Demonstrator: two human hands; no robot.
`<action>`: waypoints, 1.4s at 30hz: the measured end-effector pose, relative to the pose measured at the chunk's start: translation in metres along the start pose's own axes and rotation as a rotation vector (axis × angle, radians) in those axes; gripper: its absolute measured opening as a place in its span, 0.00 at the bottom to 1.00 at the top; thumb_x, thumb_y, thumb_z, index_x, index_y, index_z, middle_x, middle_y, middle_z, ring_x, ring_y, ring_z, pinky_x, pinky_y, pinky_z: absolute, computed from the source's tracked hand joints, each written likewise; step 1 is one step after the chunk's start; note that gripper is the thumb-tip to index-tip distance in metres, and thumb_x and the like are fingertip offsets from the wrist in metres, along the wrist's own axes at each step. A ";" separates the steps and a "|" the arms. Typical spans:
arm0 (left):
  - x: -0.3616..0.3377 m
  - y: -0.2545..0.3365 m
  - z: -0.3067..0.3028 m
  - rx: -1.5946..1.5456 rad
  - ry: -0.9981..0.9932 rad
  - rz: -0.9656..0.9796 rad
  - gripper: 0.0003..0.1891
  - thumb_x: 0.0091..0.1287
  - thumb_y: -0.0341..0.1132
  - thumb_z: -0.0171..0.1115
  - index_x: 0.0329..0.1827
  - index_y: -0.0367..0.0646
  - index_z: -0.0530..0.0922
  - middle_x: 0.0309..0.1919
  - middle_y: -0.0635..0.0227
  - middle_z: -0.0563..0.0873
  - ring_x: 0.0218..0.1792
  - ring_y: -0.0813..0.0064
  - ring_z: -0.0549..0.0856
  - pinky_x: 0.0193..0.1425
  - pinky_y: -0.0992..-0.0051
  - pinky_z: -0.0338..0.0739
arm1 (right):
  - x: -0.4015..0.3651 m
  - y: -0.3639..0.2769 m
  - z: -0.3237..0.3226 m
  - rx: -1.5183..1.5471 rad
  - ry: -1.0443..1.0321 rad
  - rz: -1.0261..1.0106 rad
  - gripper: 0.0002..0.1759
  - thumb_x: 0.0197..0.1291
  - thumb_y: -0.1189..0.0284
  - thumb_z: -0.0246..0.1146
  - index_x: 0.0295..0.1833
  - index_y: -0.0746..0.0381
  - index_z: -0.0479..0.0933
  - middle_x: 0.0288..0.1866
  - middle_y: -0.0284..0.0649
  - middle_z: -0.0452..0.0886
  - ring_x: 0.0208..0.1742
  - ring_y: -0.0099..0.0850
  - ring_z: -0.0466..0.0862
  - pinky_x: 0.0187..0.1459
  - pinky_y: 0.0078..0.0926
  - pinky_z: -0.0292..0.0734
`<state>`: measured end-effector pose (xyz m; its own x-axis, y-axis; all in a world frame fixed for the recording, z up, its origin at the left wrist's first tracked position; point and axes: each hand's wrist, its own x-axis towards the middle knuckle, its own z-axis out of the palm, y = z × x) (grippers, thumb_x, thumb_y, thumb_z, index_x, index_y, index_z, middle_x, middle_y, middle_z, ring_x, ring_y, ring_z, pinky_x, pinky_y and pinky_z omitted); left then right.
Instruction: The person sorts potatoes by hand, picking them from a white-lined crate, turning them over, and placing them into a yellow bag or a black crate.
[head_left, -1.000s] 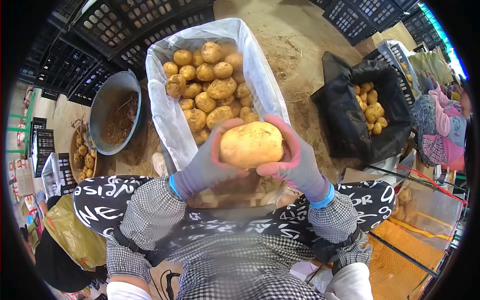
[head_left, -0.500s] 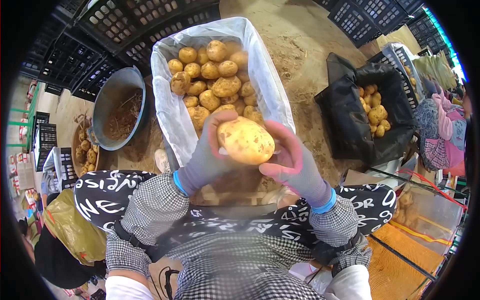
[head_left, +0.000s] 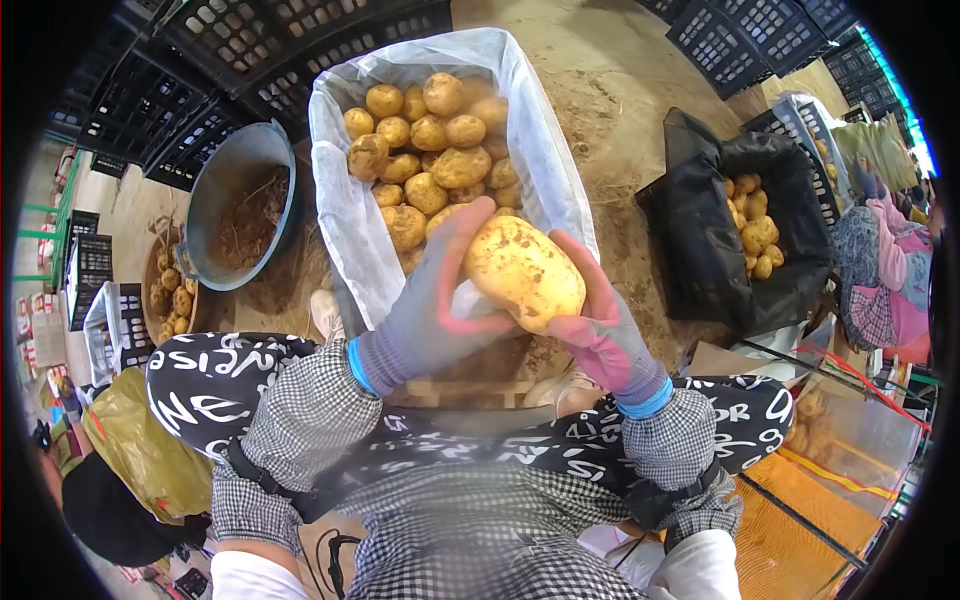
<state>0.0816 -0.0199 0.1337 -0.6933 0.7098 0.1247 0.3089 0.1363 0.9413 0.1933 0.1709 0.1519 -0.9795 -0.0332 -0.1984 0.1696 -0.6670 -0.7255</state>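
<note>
A large yellow potato point(head_left: 524, 272) with brown dirt specks is held up in front of me between both gloved hands. My left hand point(head_left: 440, 290), in a grey and pink glove, grips its left side, with the thumb below and the fingers behind. On the right side, my right hand point(head_left: 604, 325) holds the potato's lower right end between thumb and fingers. Just beyond the hands stands a crate lined with white cloth point(head_left: 345, 210), with several potatoes point(head_left: 460, 167) piled inside.
At the left are a blue-grey tub point(head_left: 200, 215) with soil and a basket of potatoes point(head_left: 172, 297). A black-lined crate point(head_left: 690, 240) with potatoes stands at the right. Black crates point(head_left: 225, 40) are stacked behind. People sit at the far right point(head_left: 890, 260) and lower left point(head_left: 115, 500).
The potato has turned to a more tilted position and moved slightly right. Both hands have shifted their grip on it, the left thumb now showing beneath it.
</note>
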 end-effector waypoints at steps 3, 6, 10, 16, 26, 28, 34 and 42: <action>0.002 0.002 -0.002 0.032 -0.024 0.021 0.52 0.48 0.33 0.80 0.76 0.39 0.59 0.71 0.52 0.67 0.74 0.57 0.66 0.78 0.63 0.60 | -0.002 0.000 0.001 -0.056 0.001 0.000 0.55 0.57 0.72 0.73 0.82 0.66 0.44 0.79 0.46 0.59 0.79 0.34 0.62 0.76 0.34 0.59; 0.003 -0.001 -0.002 -0.051 -0.049 0.028 0.49 0.48 0.31 0.81 0.75 0.39 0.61 0.70 0.55 0.68 0.74 0.61 0.67 0.77 0.65 0.61 | -0.003 -0.001 0.001 -0.106 0.011 0.011 0.55 0.57 0.71 0.73 0.82 0.67 0.45 0.79 0.45 0.59 0.79 0.34 0.62 0.77 0.34 0.58; -0.002 -0.008 0.000 -0.248 -0.063 -0.045 0.48 0.48 0.28 0.81 0.73 0.40 0.62 0.68 0.59 0.70 0.72 0.67 0.68 0.76 0.67 0.64 | -0.004 -0.002 0.000 -0.176 0.023 0.036 0.54 0.57 0.70 0.74 0.81 0.68 0.47 0.79 0.45 0.60 0.78 0.34 0.63 0.76 0.33 0.59; 0.001 0.003 0.001 -0.577 0.039 -0.312 0.36 0.61 0.31 0.74 0.71 0.38 0.65 0.63 0.63 0.73 0.65 0.74 0.74 0.70 0.73 0.71 | -0.001 -0.004 -0.004 -0.298 0.044 0.026 0.49 0.57 0.75 0.72 0.80 0.67 0.52 0.76 0.45 0.63 0.75 0.34 0.67 0.73 0.34 0.66; 0.003 0.009 0.004 -0.679 0.014 -0.202 0.24 0.75 0.38 0.60 0.70 0.35 0.70 0.67 0.60 0.75 0.67 0.73 0.75 0.70 0.72 0.71 | -0.002 0.000 -0.007 -0.245 0.035 0.123 0.49 0.60 0.65 0.71 0.80 0.65 0.53 0.70 0.44 0.71 0.63 0.34 0.79 0.57 0.32 0.82; 0.007 -0.002 -0.005 -0.547 -0.054 -0.137 0.26 0.74 0.37 0.61 0.71 0.35 0.69 0.69 0.56 0.74 0.68 0.70 0.74 0.72 0.71 0.70 | -0.010 0.002 -0.017 0.034 0.097 0.234 0.43 0.63 0.56 0.67 0.77 0.64 0.59 0.64 0.44 0.77 0.52 0.34 0.83 0.47 0.30 0.84; 0.022 -0.091 -0.023 0.200 -0.094 -0.526 0.31 0.72 0.44 0.63 0.73 0.38 0.68 0.66 0.58 0.76 0.64 0.66 0.77 0.69 0.68 0.72 | -0.003 -0.062 -0.117 0.756 0.112 -0.152 0.30 0.70 0.63 0.62 0.73 0.62 0.67 0.72 0.49 0.71 0.67 0.45 0.76 0.56 0.35 0.85; -0.047 -0.073 0.026 0.139 -0.591 -0.099 0.23 0.67 0.43 0.60 0.62 0.45 0.78 0.70 0.44 0.70 0.65 0.47 0.74 0.72 0.58 0.68 | 0.010 -0.040 -0.054 -0.803 0.324 -0.378 0.29 0.67 0.68 0.63 0.70 0.68 0.68 0.72 0.47 0.69 0.73 0.40 0.71 0.74 0.40 0.66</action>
<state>0.1081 -0.0450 0.0506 -0.2569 0.9468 -0.1937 0.3713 0.2817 0.8847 0.1827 0.2375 0.1428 -0.9275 0.3694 0.0566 -0.0108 0.1247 -0.9921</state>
